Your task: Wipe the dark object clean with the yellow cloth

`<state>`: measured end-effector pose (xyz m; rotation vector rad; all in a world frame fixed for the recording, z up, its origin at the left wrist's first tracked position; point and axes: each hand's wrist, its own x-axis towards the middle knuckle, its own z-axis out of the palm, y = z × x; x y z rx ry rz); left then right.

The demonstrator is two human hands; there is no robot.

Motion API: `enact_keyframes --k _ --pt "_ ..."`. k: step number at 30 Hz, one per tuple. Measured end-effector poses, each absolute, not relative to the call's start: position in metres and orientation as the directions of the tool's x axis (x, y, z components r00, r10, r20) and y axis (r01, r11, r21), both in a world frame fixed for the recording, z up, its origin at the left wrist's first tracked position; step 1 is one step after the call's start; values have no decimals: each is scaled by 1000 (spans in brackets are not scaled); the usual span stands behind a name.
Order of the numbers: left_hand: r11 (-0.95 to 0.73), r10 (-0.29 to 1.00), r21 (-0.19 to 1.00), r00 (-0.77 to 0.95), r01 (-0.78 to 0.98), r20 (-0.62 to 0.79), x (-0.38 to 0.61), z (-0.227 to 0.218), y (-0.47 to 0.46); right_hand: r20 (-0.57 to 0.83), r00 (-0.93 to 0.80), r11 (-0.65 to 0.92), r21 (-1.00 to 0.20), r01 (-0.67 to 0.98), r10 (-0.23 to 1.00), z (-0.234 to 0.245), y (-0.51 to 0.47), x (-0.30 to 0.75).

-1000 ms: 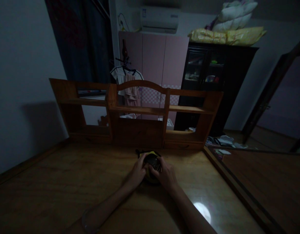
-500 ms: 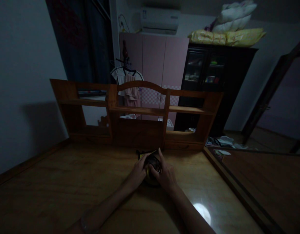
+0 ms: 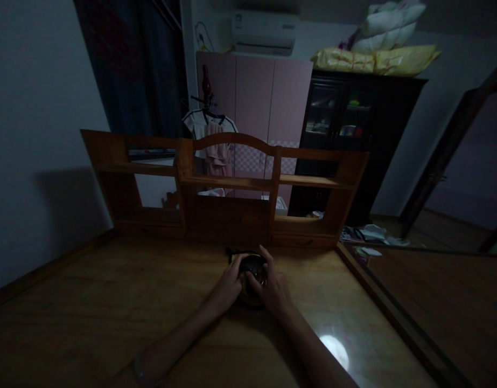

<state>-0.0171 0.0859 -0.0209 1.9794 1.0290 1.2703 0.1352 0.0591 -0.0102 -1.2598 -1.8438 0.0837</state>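
A dark round case with yellow edging (image 3: 252, 296) rests on the wooden desktop in the middle of the head view. Inside its rim shows something dark and shiny, too dim to name. My left hand (image 3: 231, 280) grips the case's left side, its fingers partly hidden. From the right, my right hand (image 3: 275, 288) is curled round the other side, with the thumb over the dark middle and the index finger raised along the far rim. A small black tab sticks out at the case's far left corner.
Behind the case stands a wooden desktop shelf unit (image 3: 228, 183) with open compartments and small drawers. A white wall (image 3: 42, 161) borders the desk (image 3: 90, 302) on the left. A raised wooden edge (image 3: 377, 291) runs along the right side.
My right index finger has shifted slightly left and the right hand's fingers have spread a little, showing more of the dark middle. The left hand stays nearly still on the case.
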Motion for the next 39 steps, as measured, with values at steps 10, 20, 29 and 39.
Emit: enact_keyframes --k 10,20,29,39 --pt "-468 882 862 163 195 442 -16 -17 85 593 -50 488 -609 625 803 -12 60 136" --pt "-399 890 916 256 38 377 -14 -19 92 570 3 478 -690 543 821 -12 60 137" --pt "-358 909 932 249 59 334 -15 -20 92 560 -27 472 -670 574 828 -15 60 137" --pt "-353 935 900 57 257 350 -15 -21 91 571 -3 469 -671 574 821 -13 59 137"
